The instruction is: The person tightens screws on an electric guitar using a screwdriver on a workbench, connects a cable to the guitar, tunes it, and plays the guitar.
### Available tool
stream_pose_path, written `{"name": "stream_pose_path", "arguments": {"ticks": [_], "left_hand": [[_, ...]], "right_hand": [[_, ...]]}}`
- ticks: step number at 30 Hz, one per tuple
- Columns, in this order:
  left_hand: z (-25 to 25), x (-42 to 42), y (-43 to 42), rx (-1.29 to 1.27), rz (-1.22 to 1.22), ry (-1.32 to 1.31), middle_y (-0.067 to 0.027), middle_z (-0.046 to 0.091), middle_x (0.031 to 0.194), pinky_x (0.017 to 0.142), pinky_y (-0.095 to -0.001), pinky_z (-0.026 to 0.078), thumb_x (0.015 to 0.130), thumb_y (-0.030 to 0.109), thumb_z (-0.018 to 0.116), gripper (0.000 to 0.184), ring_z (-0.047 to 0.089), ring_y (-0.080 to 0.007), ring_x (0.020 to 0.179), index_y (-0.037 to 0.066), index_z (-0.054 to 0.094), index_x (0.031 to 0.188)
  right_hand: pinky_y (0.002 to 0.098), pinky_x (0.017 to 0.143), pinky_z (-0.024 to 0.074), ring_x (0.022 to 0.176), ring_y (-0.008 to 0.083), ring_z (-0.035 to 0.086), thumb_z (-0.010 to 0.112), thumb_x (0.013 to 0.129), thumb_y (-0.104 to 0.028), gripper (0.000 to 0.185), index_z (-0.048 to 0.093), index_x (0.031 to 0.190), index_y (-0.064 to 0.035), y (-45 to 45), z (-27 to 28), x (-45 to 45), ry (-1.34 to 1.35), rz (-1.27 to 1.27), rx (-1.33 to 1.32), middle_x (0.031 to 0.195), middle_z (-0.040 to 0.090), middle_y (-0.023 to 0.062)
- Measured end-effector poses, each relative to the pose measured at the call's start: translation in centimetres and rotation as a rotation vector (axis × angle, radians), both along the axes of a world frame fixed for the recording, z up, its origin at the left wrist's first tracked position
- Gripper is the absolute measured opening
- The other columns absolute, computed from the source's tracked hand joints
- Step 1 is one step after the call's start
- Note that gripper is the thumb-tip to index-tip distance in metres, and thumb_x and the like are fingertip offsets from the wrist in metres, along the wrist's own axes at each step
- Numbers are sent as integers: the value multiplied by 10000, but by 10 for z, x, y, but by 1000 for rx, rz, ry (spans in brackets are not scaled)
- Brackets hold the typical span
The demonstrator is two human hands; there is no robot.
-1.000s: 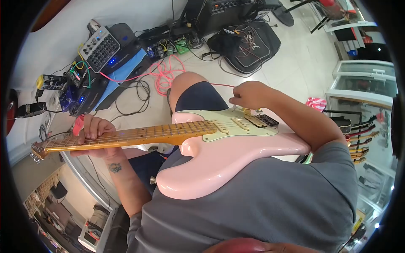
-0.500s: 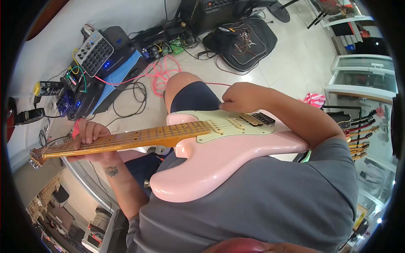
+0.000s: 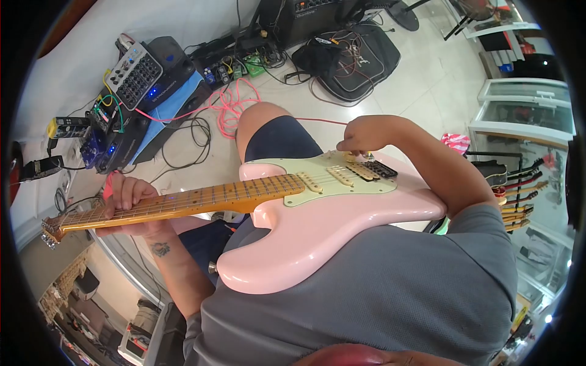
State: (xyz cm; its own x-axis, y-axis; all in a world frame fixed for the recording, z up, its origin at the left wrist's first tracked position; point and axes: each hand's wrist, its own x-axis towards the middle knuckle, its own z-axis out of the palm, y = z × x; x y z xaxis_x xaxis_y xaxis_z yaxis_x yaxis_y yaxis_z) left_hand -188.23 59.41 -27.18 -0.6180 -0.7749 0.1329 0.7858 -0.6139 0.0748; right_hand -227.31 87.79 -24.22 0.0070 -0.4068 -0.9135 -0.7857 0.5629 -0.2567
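A pink electric guitar (image 3: 293, 238) with a pale green pickguard (image 3: 323, 183) lies across my lap and against my grey shirt. My left hand (image 3: 131, 204) is wrapped round the wooden neck (image 3: 201, 200) near the headstock, fingertips on the strings. Over the far edge of the pickguard, close to the bridge and knobs, is my right hand (image 3: 369, 134), its fingers curled together. Whether something small is pinched between them is hidden.
A small mixer (image 3: 133, 76) and a blue-lit device stand at the upper left. Pink cable (image 3: 235, 107) coils on the floor beyond my knee. A black case (image 3: 360, 64) lies farther off, near an amplifier (image 3: 308, 18). Several guitars (image 3: 519, 210) hang at the right.
My right hand moved left along the pickguard, then back right towards the bridge. The guitar shifted slightly left in view. My left hand kept its place on the neck.
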Motion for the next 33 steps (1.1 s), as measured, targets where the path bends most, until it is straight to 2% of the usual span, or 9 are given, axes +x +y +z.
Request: {"name": "stream_pose_path", "arguments": {"ticks": [5,8,11,17,20,21,24,30,33], "left_hand": [[1,1,-1,-7,-18,-2,54,430,806,671,-227,364,523,296,1008,356,479,-111,736,155,752,725],[-1,1,-2,-9,-18,-1,55,428,806,673,-229,361,525,301,1007,353,478,-107,736,158,754,726],[0,-1,-1,-19,-17,2,57,426,805,674,-230,361,531,310,1003,352,476,-103,736,158,757,730],[-1,3,-1,-18,-3,-14,59,423,805,679,-229,367,539,321,999,353,475,-103,736,154,753,728],[-2,3,-2,-17,-11,-9,59,424,803,679,-231,371,539,320,1000,355,477,-104,736,154,749,726],[-2,3,-2,-15,-15,-5,59,424,803,679,-231,373,538,319,1000,355,477,-104,736,154,747,726],[-5,3,-2,-4,-4,-3,56,426,801,682,-234,382,531,309,1003,359,479,-106,735,154,744,725],[-4,3,-1,-5,-20,-3,56,428,804,691,-231,389,532,301,1001,354,480,-105,733,155,742,722],[-4,3,-2,-2,-19,2,58,427,803,691,-232,390,539,294,997,342,480,-102,737,155,743,721]], "right_hand": [[448,774,511,818,312,682,522,985,-476,561,742,926,37,2,1,5,69,40,-15,858,723,192],[456,772,497,842,318,667,545,987,-475,527,728,910,13,-3,12,19,122,2,-184,877,709,195],[464,819,502,892,336,670,569,973,-489,487,735,1000,-32,-10,12,28,-11,-64,-222,931,716,184],[471,827,510,929,336,680,544,987,-523,530,741,990,-30,-10,2,29,13,-23,-191,945,722,186],[486,839,517,947,345,689,501,997,-556,603,751,990,-7,-13,25,27,196,121,-41,955,725,201],[500,847,521,929,367,695,446,1021,-541,645,756,967,22,-6,26,26,236,173,-39,926,724,217],[517,814,508,842,419,659,456,1030,-464,590,753,872,20,13,6,21,112,143,-108,876,711,245],[516,780,512,818,391,663,452,1036,-442,573,742,910,36,2,12,16,140,168,-24,863,709,222],[524,751,489,771,413,638,483,1023,-352,484,730,843,23,-4,30,26,287,195,-208,820,698,228]]}}
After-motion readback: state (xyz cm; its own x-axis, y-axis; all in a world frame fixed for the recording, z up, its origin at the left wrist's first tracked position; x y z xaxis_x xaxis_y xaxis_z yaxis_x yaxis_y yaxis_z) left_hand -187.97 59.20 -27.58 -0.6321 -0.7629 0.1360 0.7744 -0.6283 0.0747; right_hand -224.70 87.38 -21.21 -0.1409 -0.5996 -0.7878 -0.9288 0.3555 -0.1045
